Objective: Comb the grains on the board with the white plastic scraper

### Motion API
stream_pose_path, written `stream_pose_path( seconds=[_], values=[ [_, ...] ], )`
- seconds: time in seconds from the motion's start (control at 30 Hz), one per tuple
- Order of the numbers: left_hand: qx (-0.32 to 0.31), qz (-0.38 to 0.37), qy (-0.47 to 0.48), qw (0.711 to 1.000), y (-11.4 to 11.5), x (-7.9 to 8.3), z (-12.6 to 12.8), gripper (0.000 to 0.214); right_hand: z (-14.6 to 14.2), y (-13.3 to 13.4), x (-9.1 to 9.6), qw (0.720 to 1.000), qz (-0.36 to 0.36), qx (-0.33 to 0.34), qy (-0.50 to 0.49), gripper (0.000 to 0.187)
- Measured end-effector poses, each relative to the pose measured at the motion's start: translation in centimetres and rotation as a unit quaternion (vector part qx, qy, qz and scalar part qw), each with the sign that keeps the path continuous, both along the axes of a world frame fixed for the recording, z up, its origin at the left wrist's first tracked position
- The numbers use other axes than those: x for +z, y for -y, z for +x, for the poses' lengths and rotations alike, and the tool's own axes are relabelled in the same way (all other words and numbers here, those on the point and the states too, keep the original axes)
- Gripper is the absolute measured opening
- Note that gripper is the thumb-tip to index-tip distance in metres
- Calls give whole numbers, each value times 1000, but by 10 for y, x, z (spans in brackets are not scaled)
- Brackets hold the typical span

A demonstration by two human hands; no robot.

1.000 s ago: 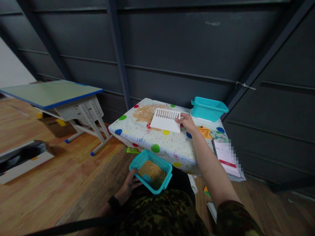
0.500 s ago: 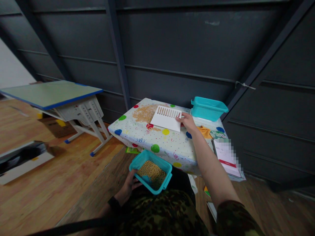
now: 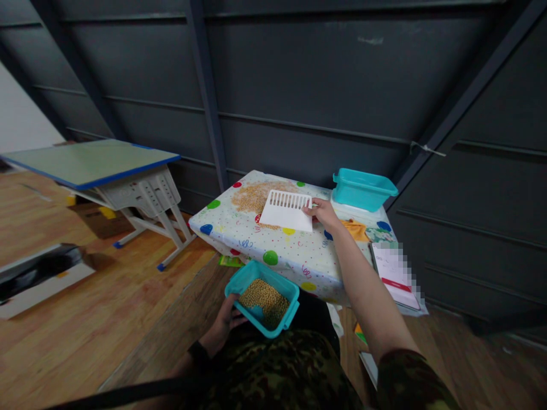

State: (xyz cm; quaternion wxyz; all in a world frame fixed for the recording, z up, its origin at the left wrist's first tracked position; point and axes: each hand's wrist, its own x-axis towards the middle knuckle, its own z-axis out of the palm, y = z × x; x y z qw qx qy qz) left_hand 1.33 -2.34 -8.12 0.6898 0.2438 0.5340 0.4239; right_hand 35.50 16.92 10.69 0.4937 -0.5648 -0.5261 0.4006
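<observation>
My right hand (image 3: 322, 213) grips the edge of a white slotted plastic scraper (image 3: 286, 210) that rests on the table covered with a dotted cloth (image 3: 294, 250). Just beyond the scraper lies a pile of yellow beans (image 3: 252, 196) on the cloth. My left hand (image 3: 224, 324) holds a teal plastic box (image 3: 261, 297) partly filled with the same beans, below the table's near edge and above my lap. My fingers wrap its left side.
A second teal box (image 3: 362, 189) stands at the table's back right. A notebook (image 3: 395, 273) and coloured cloths lie on the right side. A grey-green desk with blue edging (image 3: 92, 162) stands to the left on the wooden floor. Dark panelled wall behind.
The scraper and my right hand shifted slightly back and forth over the beans, ending a little nearer and to the left. The left hand and its box stayed put.
</observation>
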Motion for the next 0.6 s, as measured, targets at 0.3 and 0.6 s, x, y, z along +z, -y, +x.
stream_pose_path(
  seconds=[0.3, 0.6],
  values=[
    [-4, -5, -4, 1000, 1, 6, 1, 46, -1, 1, 2, 1000, 1, -4, -6, 33],
    [-11, 9, 1, 1000, -1, -12, -2, 45, -2, 3, 2, 1000, -12, 1, -7, 31]
  ],
)
